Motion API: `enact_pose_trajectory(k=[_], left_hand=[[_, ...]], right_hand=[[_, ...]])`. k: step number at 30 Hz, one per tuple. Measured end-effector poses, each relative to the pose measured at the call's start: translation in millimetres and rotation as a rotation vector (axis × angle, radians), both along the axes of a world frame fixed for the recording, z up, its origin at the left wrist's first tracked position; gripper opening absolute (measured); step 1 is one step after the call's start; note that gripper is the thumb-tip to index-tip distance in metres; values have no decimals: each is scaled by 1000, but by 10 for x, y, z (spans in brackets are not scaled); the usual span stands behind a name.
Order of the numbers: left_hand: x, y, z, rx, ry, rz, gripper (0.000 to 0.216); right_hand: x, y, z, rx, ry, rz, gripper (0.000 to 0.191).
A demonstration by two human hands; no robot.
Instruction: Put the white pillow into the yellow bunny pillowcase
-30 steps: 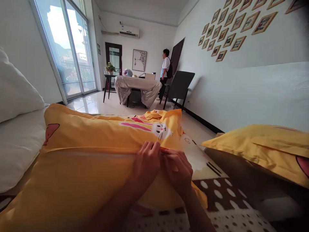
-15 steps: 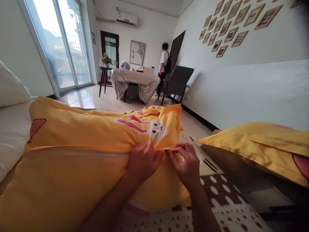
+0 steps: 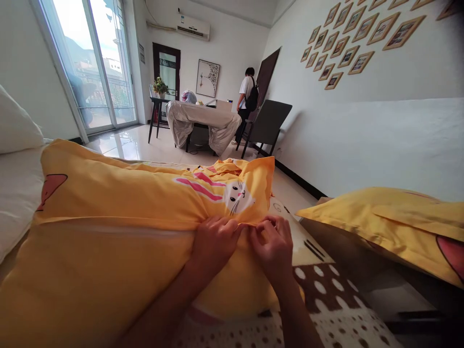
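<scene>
A stuffed yellow pillowcase (image 3: 105,193) with a white rabbit print (image 3: 237,195) lies in front of me. A long seam edge crosses it from left to right. My left hand (image 3: 215,244) is closed on this edge, just below the rabbit print. Close beside it, my right hand (image 3: 273,244) pinches the same edge with thumb and fingers. The cloth bunches into folds around my left hand. Whatever lies between the fingertips is too small to make out.
Beneath is a brown and cream patterned blanket (image 3: 321,285). Another yellow pillow (image 3: 380,222) lies to the right, a white cushion (image 3: 16,121) to the left. Farther off are a covered table (image 3: 203,113), a dark chair (image 3: 271,121) and a person (image 3: 246,96) with a backpack.
My right hand has moved slightly left, closer to my left hand, along the edge. The distant person's arm hangs lower. The view has shifted a little.
</scene>
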State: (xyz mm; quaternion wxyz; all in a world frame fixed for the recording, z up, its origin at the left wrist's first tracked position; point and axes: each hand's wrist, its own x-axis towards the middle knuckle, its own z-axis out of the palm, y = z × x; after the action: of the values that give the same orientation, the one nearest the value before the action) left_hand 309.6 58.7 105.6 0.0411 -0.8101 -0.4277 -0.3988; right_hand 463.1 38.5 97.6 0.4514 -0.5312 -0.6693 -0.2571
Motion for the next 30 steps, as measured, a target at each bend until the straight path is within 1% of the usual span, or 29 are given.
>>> enact_pose_trajectory(k=[5, 8, 10, 13, 15, 17, 21, 23, 26, 30], left_hand=[[4, 2, -4, 16, -14, 6, 36], [12, -6, -7, 10, -7, -1, 36], [19, -16, -4, 7, 2, -4, 35], [25, -27, 5, 6, 8, -7, 34], [20, -25, 8, 7, 1, -10, 34], [11, -17, 7, 8, -11, -6, 35], [-7, -3, 0, 2, -18, -2, 35], [-12, -6, -2, 4, -5, 0, 35], [-15, -16, -4, 2, 14, 5, 37], [-1, -18, -7, -8, 33, 0, 37]], right_hand=[[124, -6, 62, -30, -137, -35, 17], [138, -35, 93, -20, -163, -60, 18], [113, -62, 109, -6, -198, -105, 18], [62, -86, 114, -20, -277, -214, 15], [51, -80, 100, -39, -273, -263, 15], [70, -59, 75, -83, -228, -248, 18], [137, -26, 24, -254, -200, -127, 26], [153, -35, 15, -312, -200, -118, 27], [153, -82, 28, -331, -189, -132, 30], [132, -157, 57, -287, -147, -159, 32]])
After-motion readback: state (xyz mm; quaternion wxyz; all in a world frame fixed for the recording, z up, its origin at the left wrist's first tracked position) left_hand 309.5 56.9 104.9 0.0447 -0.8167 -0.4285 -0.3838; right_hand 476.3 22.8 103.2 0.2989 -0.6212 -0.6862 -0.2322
